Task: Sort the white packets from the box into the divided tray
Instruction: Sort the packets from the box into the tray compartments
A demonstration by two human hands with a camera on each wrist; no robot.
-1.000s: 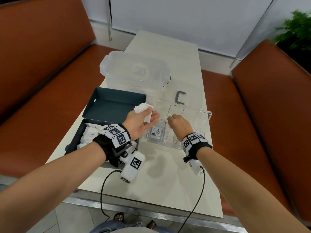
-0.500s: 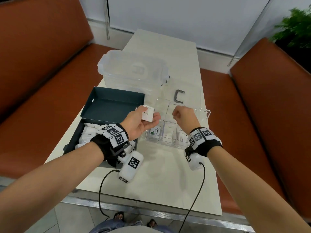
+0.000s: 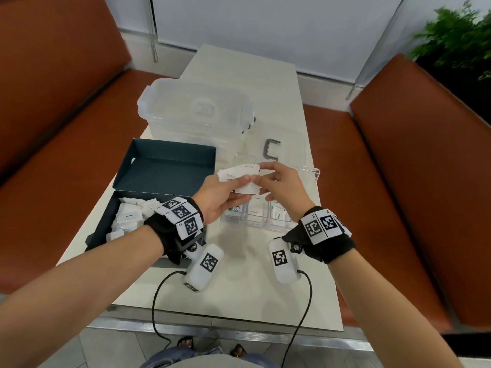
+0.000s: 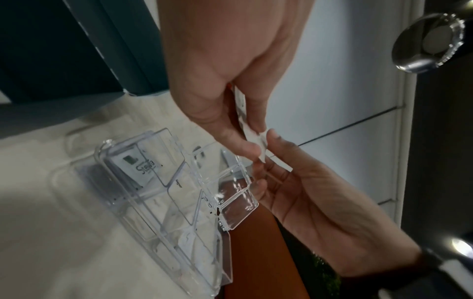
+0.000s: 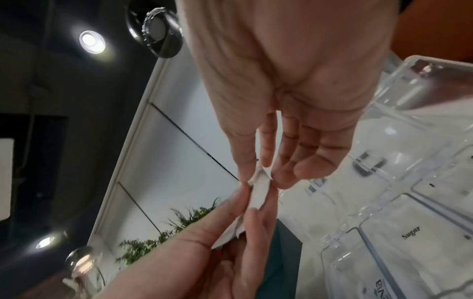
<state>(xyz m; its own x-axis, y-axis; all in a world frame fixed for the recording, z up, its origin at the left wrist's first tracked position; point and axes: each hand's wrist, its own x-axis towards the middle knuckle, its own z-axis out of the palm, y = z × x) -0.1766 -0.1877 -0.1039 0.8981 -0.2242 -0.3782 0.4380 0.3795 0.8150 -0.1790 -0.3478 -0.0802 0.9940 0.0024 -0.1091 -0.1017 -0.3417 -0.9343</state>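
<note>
My left hand (image 3: 245,180) holds a small bunch of white packets (image 3: 239,172) above the near left of the clear divided tray (image 3: 309,171). My right hand (image 3: 259,173) pinches the end of one packet from the right between thumb and forefinger. The right wrist view shows that pinch on the packet (image 5: 259,190), with the left hand's fingers gripping below. In the left wrist view both hands meet on the packet (image 4: 257,141) over the tray (image 4: 230,216). Some tray compartments hold packets, one labelled Sugar. The dark box (image 3: 106,224) at the left holds several more packets.
The box's dark lid (image 3: 164,166) lies behind the box. A clear lidded storage container (image 3: 194,112) stands at the back, and a clear lid with a grey handle (image 3: 272,150) lies behind the tray. Orange benches flank the narrow table.
My right hand has come up from the tray to the packets in my left hand and pinched one. My left hand has spread its packets and shifted slightly right.
</note>
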